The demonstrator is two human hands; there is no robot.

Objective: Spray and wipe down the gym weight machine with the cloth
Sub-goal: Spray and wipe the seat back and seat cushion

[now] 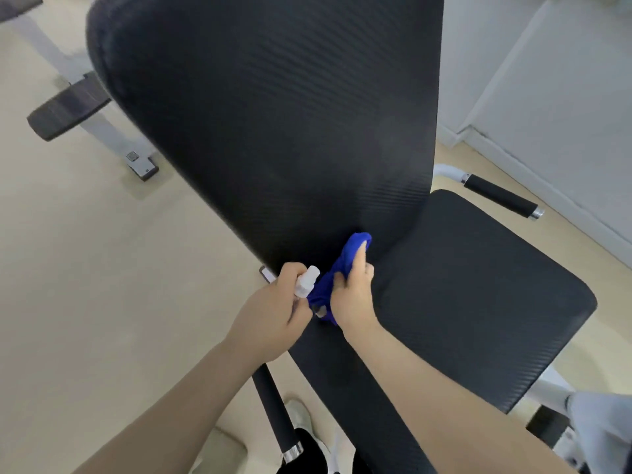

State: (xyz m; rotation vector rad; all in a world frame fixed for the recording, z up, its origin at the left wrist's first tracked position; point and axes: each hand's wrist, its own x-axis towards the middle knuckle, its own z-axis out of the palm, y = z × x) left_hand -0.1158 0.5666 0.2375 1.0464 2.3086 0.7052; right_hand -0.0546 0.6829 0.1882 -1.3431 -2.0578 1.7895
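Looking down from the head camera, the one container in sight is a small white spray bottle [306,281], and only its cap and nozzle show above the fingers, so what is inside it cannot be told. The left hand [273,313] is curled round the bottle, with the nozzle poking up between thumb and forefinger and pointing toward the cloth. The right hand [352,295] grips a bunched blue cloth [342,268], its forefinger stretched up along the fabric and the thumb pinching it from the side. The cloth lies against the lower edge of the black back pad [273,114] of the weight machine, right at the crease where that pad meets the black seat pad [478,295]. Part of the cloth hangs down between the two hands, which sit just beside each other, the bottle touching or nearly touching the cloth.

A black foam handle [499,196] with a chrome end sticks out to the right of the seat, and another handle [277,415] runs down below the left wrist. To the left, on the beige floor [102,251], stands a white frame [102,131] with a dark pad [68,109]. A white wall [554,97] stands at the upper right.
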